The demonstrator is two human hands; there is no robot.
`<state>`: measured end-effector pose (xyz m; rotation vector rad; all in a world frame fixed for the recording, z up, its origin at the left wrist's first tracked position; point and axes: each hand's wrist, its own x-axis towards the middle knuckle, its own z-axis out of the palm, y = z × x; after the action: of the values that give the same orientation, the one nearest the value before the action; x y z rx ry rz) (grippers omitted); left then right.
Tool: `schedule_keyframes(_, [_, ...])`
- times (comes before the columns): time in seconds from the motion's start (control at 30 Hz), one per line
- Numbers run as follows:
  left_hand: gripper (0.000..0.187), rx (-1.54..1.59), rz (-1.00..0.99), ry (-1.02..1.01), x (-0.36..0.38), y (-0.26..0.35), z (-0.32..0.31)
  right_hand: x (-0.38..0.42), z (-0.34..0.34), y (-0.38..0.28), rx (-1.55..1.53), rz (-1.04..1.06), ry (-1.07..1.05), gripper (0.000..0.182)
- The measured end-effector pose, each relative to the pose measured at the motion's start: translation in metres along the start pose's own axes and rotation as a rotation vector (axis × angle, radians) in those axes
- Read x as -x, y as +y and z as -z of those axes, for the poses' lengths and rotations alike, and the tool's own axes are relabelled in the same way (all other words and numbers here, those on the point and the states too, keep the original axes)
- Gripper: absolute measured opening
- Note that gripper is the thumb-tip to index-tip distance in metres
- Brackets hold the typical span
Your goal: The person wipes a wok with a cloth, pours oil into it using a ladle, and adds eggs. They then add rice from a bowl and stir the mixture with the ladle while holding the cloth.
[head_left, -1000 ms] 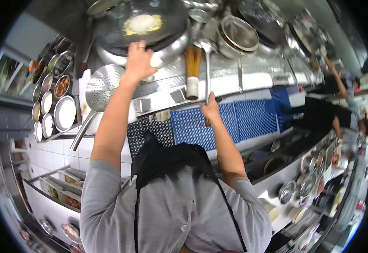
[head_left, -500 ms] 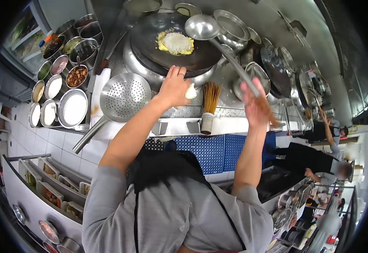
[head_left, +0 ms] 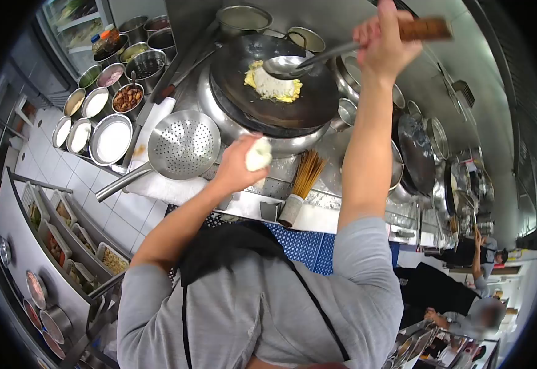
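Observation:
A black wok (head_left: pixel 308 104) sits on the steel burner ring and holds yellow egg with white rice (head_left: pixel 271 86). My right hand (head_left: pixel 382 46) is raised high at the top and grips the wooden handle of a long steel ladle (head_left: pixel 284 64). The ladle's bowl rests on the egg and rice. My left hand (head_left: pixel 237 166) hovers over the stove's front edge, below the wok, closed around a white cloth wad (head_left: pixel 258 154). Next to it on the left lies a perforated skimmer (head_left: pixel 182 144).
Several steel seasoning bowls (head_left: pixel 111 138) stand left of the wok. A bamboo brush (head_left: pixel 302 181) leans at the stove front. More pots and lids (head_left: pixel 419 154) sit to the right. Food trays (head_left: pixel 53 240) line a lower left shelf. Co-workers (head_left: pixel 477 261) stand at the far right on the blue mat (head_left: pixel 308 246).
My right hand has lifted the ladle from the stove front, swung it up, and set its bowl onto the egg and rice. My left hand pulled back from the wok rim with the cloth.

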<state>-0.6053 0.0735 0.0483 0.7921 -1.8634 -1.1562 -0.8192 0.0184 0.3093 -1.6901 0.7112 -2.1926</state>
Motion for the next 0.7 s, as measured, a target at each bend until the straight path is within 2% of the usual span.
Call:
schedule_keyframes(0.03, [0.044,0.196,0.239,0.065,0.004,0.000,0.000,0.011,0.007,0.016,0.039,0.018,0.083,0.027])
schedule_keyframes(0.1, [0.046,0.643,0.524,0.216,-0.016,-0.028,-0.010,0.052,0.026,0.057,0.123,0.047,0.244,0.030])
schedule_keyframes(0.17, [0.051,0.823,0.833,0.135,-0.046,-0.015,-0.002,0.074,0.046,0.108,0.174,-0.031,0.214,0.031])
schedule_keyframes(0.23, [0.052,0.884,0.882,0.012,-0.070,-0.028,-0.007,0.046,0.038,0.107,0.179,-0.135,0.195,0.029])
schedule_keyframes(0.27, [0.042,0.898,0.959,-0.024,-0.083,-0.036,-0.012,0.030,0.028,0.094,0.189,-0.163,0.195,0.028])
schedule_keyframes(0.33, [0.036,0.880,0.951,0.010,-0.091,-0.038,-0.021,0.010,0.012,0.070,0.165,-0.178,0.174,0.027])
schedule_keyframes(0.37, [0.033,0.877,0.951,0.029,-0.092,-0.040,-0.025,0.014,0.012,0.074,0.126,-0.105,0.164,0.027])
schedule_keyframes(0.43, [0.026,0.894,0.944,0.061,-0.093,-0.044,-0.026,0.044,0.025,0.101,0.042,0.028,0.145,0.028])
schedule_keyframes(0.47, [0.026,0.888,0.943,0.067,-0.094,-0.047,-0.027,0.060,0.038,0.137,0.204,0.018,0.217,0.033])
schedule_keyframes(0.53, [0.027,0.874,0.948,0.061,-0.091,-0.049,-0.029,0.048,0.039,0.150,0.144,-0.086,0.203,0.028])
schedule_keyframes(0.63, [0.026,0.884,0.940,0.015,-0.088,-0.047,-0.023,-0.001,0.032,0.106,0.242,-0.171,0.277,0.024])
schedule_keyframes(0.67, [0.025,0.920,0.956,0.043,-0.087,-0.046,-0.023,-0.002,0.032,0.084,0.324,-0.178,0.250,0.023])
schedule_keyframes(0.7, [0.024,0.963,0.969,0.075,-0.087,-0.044,-0.023,0.002,0.035,0.071,0.268,-0.127,0.276,0.025])
